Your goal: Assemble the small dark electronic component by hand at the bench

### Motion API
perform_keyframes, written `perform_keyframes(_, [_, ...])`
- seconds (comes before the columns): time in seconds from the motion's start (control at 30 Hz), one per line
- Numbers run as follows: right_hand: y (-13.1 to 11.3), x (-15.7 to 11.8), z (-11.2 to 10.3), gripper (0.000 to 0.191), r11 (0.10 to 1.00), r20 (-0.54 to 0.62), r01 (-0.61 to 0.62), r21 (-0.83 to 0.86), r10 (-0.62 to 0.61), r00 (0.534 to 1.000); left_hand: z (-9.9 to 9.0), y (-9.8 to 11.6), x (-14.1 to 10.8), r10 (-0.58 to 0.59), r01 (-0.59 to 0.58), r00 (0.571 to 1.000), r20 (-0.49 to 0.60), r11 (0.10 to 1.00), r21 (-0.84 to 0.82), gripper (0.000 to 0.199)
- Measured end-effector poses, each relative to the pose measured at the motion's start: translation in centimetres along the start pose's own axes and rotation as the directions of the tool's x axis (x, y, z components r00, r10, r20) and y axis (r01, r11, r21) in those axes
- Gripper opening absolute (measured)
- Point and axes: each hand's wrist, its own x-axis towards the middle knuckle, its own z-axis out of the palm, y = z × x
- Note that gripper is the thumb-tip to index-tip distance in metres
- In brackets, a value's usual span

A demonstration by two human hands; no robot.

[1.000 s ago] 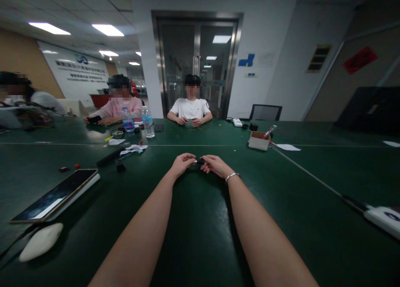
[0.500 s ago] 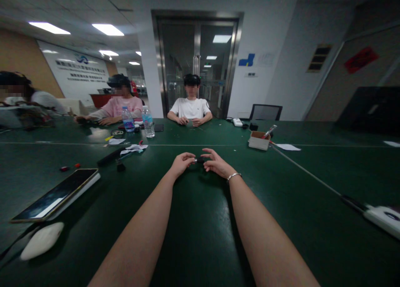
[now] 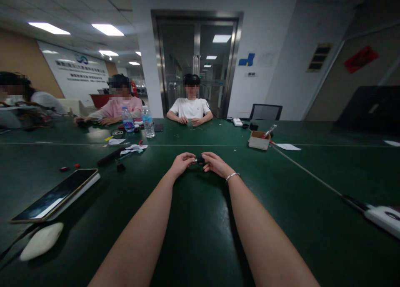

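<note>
A small black piece [image 3: 199, 161] with a silvery end sits between the two hands, over the middle of the tabletop [image 3: 200, 220]; whether its underside touches the surface, I cannot tell. The left hand [image 3: 181, 165] pinches the silvery end between thumb and fingers. The right hand [image 3: 216, 165] is curled narrow at the dark end; whether it grips or only touches, I cannot tell.

The piece is probably light and stiff, its silvery end perhaps smooth enough to slip. Fingertips on its two ends look like the best hold, with a gentle pinch in case it has delicate parts.

A bracelet [image 3: 232, 177] circles the right wrist. Toward the left lie a black block [image 3: 121, 167] and a phone [image 3: 59, 195]; farther off stand two bottles [image 3: 148, 124] [image 3: 128, 121]. Beyond the right hand is an open box [image 3: 259, 142], and a person [image 3: 191, 108] sits across.
</note>
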Motion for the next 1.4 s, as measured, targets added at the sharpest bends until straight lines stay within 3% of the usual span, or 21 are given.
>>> perform_keyframes(0.1, [0.0,0.1,0.0,0.027,0.999,0.024,-0.009,-0.041,0.01,1.0,0.1,0.2,-0.1,-0.006,0.006,1.0,-0.01,1.0,-0.01,0.028])
perform_keyframes(0.23, [0.0,0.0,-0.2,0.049,0.998,0.044,0.063,0.013,-0.064,0.997,0.1,0.2,-0.2,-0.005,0.005,1.0,-0.009,1.0,-0.012,0.029])
perform_keyframes(0.4, [-0.1,0.0,-0.1,0.027,0.998,0.022,0.005,-0.07,-0.004,1.0,0.0,-0.1,0.0,0.0,0.0,1.0,0.004,1.0,-0.015,0.031])
perform_keyframes(0.53, [-0.1,0.1,-0.1,0.046,0.995,0.052,0.08,-0.055,-0.078,0.996,0.0,-0.2,0.1,-0.003,0.003,1.0,-0.003,1.0,-0.018,0.032])
perform_keyframes(0.67, [0.0,0.3,0.0,0.026,0.995,-0.002,0.023,-0.101,-0.023,1.0,0.0,-0.1,0.1,-0.003,0.002,1.0,-0.02,1.0,-0.019,0.031])
perform_keyframes(0.77, [0.1,0.3,-0.1,0.018,0.994,0.035,0.012,-0.105,-0.008,0.999,0.1,0.0,0.0,-0.006,0.005,1.0,-0.028,1.0,-0.013,0.03])
perform_keyframes(0.93, [0.2,0.1,-0.5,0.028,1.0,0.071,0.013,0.007,-0.013,0.997,0.3,-0.2,0.0,0.002,-0.001,1.0,-0.009,1.0,0.031,0.027])
perform_keyframes(1.17, [0.4,0.1,-0.6,0.026,0.999,0.043,-0.009,0.043,0.007,0.999,0.5,-0.7,0.1,-0.032,0.032,0.999,0.004,0.995,0.092,0.031])
perform_keyframes(1.4, [0.5,-0.1,-0.6,0.027,0.997,0.045,0.008,0.074,-0.012,0.999,0.2,-0.8,0.1,0.02,-0.024,1.0,0.024,0.987,0.161,0.031])
